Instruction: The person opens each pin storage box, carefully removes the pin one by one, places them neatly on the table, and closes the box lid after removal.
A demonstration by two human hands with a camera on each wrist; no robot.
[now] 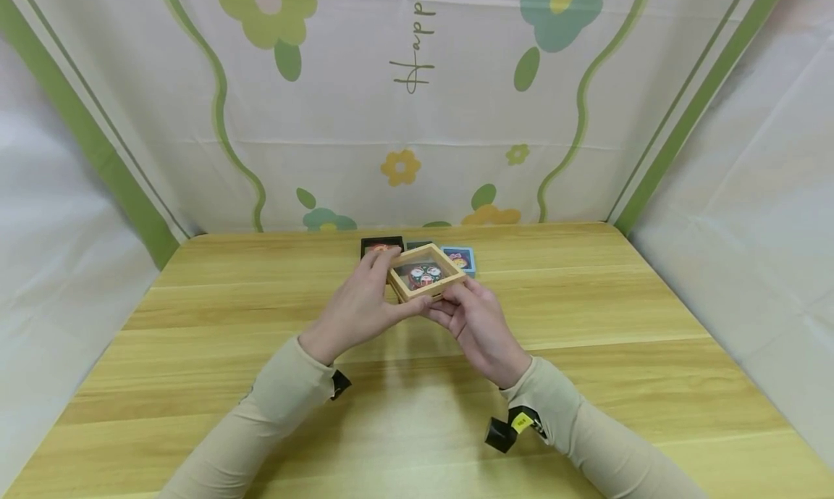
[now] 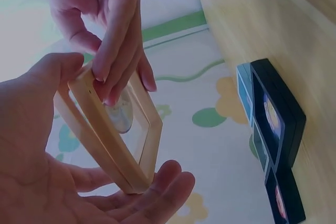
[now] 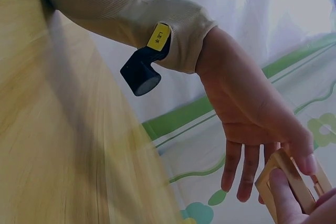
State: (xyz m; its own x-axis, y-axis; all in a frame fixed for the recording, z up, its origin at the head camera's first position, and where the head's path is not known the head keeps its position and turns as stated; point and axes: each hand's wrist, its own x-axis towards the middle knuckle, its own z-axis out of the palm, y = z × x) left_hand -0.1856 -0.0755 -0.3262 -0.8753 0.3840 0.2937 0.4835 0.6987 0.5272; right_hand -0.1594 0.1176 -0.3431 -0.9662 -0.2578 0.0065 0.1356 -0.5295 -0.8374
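Note:
Both hands hold up a square, light-wood display frame (image 1: 412, 254) above the table, tilted toward the head camera. Behind its clear window sits a round, colourful piece (image 1: 425, 275) with a red rim. My left hand (image 1: 355, 307) grips the frame's left side, thumb along the near edge and fingers around the far side. At the near right corner, my right hand (image 1: 478, 329) pinches the frame, fingertips reaching over its edge. Seen from the left wrist, a gap runs between the two layers of the frame (image 2: 113, 140).
Behind the held frame, a black frame (image 1: 381, 240), a dark grey one (image 1: 419, 245) and a blue one (image 1: 471, 257) stand on the wooden table (image 1: 586, 303). A flowered cloth (image 1: 365, 108) hangs at the back. Small black cameras (image 1: 500, 435) are strapped to the wrists.

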